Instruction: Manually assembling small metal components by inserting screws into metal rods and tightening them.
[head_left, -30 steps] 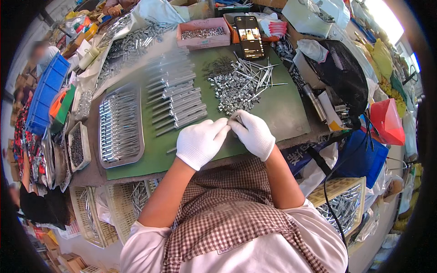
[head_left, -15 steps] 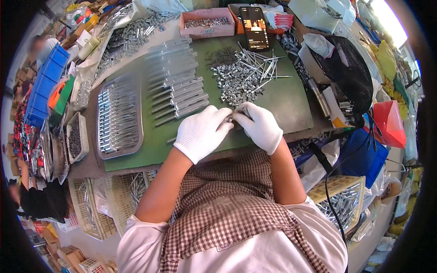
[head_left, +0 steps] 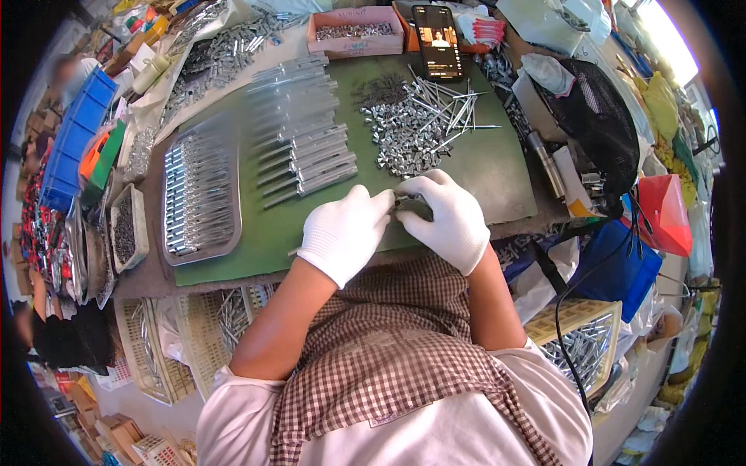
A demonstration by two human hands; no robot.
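Both my hands wear white gloves and meet at the near edge of the green mat (head_left: 497,179). My left hand (head_left: 342,234) is closed around a thin metal rod (head_left: 293,252), whose end sticks out by the wrist; the fingers hide the rest. My right hand (head_left: 451,219) pinches a small dark metal part (head_left: 412,204) against the left fingertips; its shape is mostly covered. Just beyond them lies a heap of small silver metal fittings (head_left: 408,140), with loose long pins (head_left: 458,105) at its far right. Left of the heap, several metal rods in clear sleeves (head_left: 311,159) lie in a row.
A clear tray (head_left: 235,225) of finished-looking rods stands at the left. At the back are a pink box (head_left: 356,48) of small parts and a propped phone (head_left: 437,43). A black mesh bag (head_left: 594,116) sits at the right. Crates (head_left: 614,318) of rods stand below the table.
My right hand has shifted slightly, its fingers now more bent over the small part. The left hand has moved a little nearer my body, the rod's end with it.
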